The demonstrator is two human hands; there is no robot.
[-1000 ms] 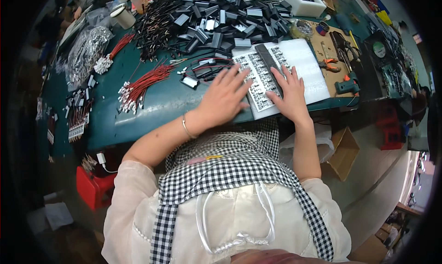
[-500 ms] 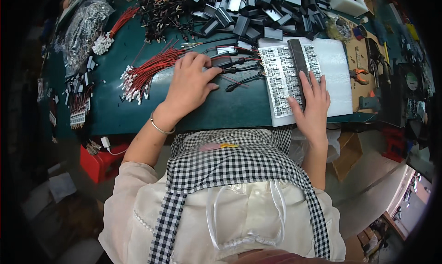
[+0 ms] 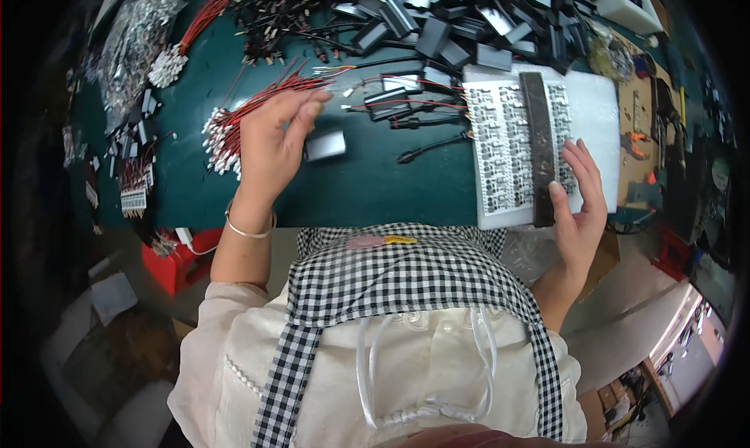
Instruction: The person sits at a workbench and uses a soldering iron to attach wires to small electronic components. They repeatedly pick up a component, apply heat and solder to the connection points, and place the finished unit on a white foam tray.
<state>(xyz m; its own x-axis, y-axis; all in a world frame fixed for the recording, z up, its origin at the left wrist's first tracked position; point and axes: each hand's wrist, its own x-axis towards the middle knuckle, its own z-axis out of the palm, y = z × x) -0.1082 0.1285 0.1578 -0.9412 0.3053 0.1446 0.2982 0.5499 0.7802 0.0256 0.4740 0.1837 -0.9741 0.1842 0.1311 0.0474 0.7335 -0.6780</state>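
Observation:
My left hand [image 3: 272,139] lies palm down on the green table [image 3: 367,186], its fingertips on a bundle of red wires with white connectors [image 3: 234,120]. A small grey rectangular module [image 3: 325,145] sits just beside its thumb. My right hand [image 3: 580,194] rests flat on a white tray [image 3: 601,108] filled with rows of small parts. Its fingers are spread and touch the near end of a long dark bar [image 3: 537,128] lying across the tray. Neither hand visibly grips anything.
A big pile of black modules with leads [image 3: 469,18] fills the far side of the table. Bagged parts [image 3: 129,46] and another red wire bundle [image 3: 183,46] lie far left. Loose wired modules [image 3: 398,104] lie mid-table, orange-handled tools [image 3: 637,143] right. A red box [image 3: 181,260] sits under the table.
My left hand has moved left, off the tray and the wired modules, onto the red wire bundle. My right hand has slid toward the tray's near edge.

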